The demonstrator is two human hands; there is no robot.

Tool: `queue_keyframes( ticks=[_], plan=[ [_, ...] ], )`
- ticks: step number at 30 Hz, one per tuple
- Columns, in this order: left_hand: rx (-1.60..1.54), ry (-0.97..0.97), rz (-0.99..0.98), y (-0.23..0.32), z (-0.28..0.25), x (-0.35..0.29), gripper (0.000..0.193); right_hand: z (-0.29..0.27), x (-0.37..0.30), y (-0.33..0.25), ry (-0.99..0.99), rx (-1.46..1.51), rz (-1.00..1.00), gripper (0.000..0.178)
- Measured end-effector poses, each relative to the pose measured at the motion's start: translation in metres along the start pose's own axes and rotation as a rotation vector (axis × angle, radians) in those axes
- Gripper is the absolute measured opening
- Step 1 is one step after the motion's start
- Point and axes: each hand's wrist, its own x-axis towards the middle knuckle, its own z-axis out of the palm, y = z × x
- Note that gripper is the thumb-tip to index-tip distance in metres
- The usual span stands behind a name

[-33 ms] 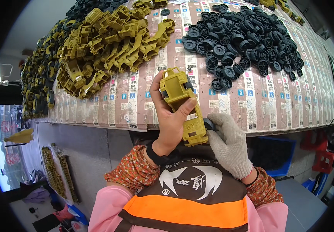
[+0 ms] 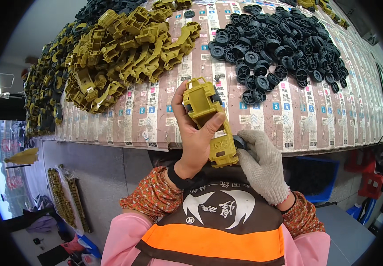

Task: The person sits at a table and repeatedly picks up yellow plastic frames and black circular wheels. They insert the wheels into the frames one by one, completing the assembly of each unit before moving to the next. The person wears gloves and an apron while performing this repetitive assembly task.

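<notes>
My bare left hand (image 2: 194, 144) is wrapped round a yellow plastic toy truck body (image 2: 201, 98), its thumb lying across the middle. The body is held lengthwise just off the table's near edge, its hollow part facing up. Dark wheels show on both sides of its far end. My right hand (image 2: 264, 166), in a pale knitted glove, is closed on a black toy wheel (image 2: 239, 142) at the right side of the body's near end. Fingers hide part of that wheel, so I cannot tell whether it sits on an axle.
A heap of yellow truck bodies (image 2: 125, 48) lies at the table's left, beside a pile of yellow-and-black pieces (image 2: 43, 95). Loose black wheels (image 2: 284, 44) are heaped at the right. Printed cardboard (image 2: 156, 119) covers the table. A blue crate (image 2: 329, 193) stands below at the right.
</notes>
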Motion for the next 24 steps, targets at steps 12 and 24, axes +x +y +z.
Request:
queue_keyframes(
  ticks=[12, 24],
  plan=[
    [0.125, 0.006, 0.157, -0.003, -0.003, 0.003, 0.095, 0.006, -0.003, -0.001, 0.018, -0.022, -0.028, 0.036],
    [0.309, -0.113, 0.598, -0.011, 0.007, 0.016, 0.097, -0.004, 0.035, -0.037, -0.166, -0.117, 0.045, 0.052]
  ],
)
